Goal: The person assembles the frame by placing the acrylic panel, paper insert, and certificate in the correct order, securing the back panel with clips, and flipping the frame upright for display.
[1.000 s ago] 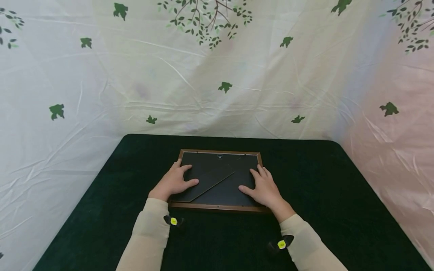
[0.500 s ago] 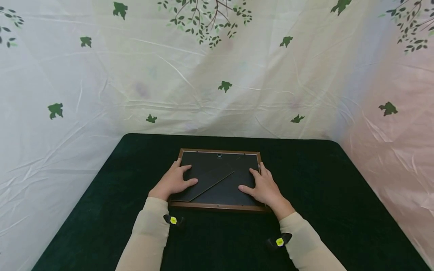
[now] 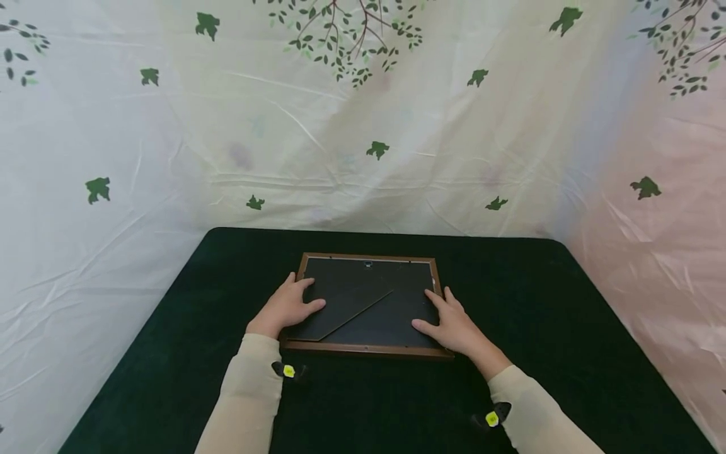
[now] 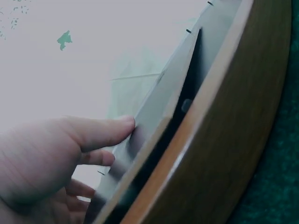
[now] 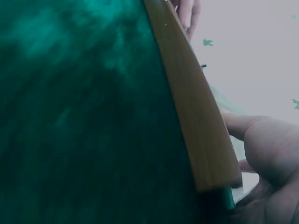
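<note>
A picture frame (image 3: 363, 349) with a brown wooden border lies face down on the dark green table. Its black backing board (image 3: 368, 302) faces up, with a diagonal stand leg on it and a small metal hanger near the far edge. My left hand (image 3: 283, 307) rests at the left side, thumb and index finger straight over the backing, other fingers along the border. At the right side, my right hand (image 3: 454, 325) is spread, thumb and index finger over the board's edge. In the left wrist view the stand leg (image 4: 154, 140) sits slightly raised from the board.
The green cloth-covered table (image 3: 527, 302) spreads around the frame, its far edge close behind it. A pale curtain (image 3: 317, 126) printed with leaves and branches hangs behind and at the sides.
My right hand has shifted right and slightly toward me, its thumb and fingers farther out on the board. The left hand has moved slightly left. The frame keeps its place.
</note>
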Motion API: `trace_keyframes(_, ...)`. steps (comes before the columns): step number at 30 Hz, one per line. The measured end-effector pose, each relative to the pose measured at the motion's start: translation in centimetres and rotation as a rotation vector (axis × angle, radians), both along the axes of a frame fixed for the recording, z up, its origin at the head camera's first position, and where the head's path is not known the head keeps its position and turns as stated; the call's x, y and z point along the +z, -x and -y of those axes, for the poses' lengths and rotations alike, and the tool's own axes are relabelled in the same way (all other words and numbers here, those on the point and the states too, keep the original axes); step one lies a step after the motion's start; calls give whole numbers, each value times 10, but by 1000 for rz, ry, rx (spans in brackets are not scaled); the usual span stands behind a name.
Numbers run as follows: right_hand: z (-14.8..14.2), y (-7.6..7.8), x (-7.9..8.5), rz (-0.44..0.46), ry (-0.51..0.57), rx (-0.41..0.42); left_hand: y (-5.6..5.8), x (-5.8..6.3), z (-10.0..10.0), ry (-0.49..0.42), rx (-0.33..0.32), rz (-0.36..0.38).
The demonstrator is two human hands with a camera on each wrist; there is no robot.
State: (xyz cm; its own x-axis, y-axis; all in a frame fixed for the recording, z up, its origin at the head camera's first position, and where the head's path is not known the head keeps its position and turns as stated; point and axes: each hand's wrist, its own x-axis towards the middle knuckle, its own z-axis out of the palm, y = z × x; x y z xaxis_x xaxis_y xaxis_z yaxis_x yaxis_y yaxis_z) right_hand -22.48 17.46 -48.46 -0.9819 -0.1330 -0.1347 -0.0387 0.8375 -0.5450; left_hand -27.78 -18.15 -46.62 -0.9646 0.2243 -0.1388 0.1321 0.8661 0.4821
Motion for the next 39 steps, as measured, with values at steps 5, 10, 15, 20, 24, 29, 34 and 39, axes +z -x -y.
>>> trace_keyframes(5,-12,-8,-1,-14,3,57,-2,6,-5,22,14,13)
trace_keyframes(10,-15,-11,0,-36,5,61,-5,6,-12,25,21,-23)
trace_keyframes(15,-18,-12,0,-40,-13,42,-8,5,-20,-3,19,-56)
trace_keyframes(20,-26,-15,3,-33,-26,8,-10,9,-29,-48,22,-54)
trace_keyframes(24,-30,-16,5,-24,-18,-5,-14,15,-34,-52,25,-61)
trace_keyframes(29,-34,-18,2,-1,-23,5,-17,14,-36,-28,13,-39)
trace_keyframes(34,-36,-19,1,5,-19,5,-16,11,-35,-23,8,-37)
trace_keyframes(39,-37,-17,3,1,-16,26,-14,15,-37,4,2,-59)
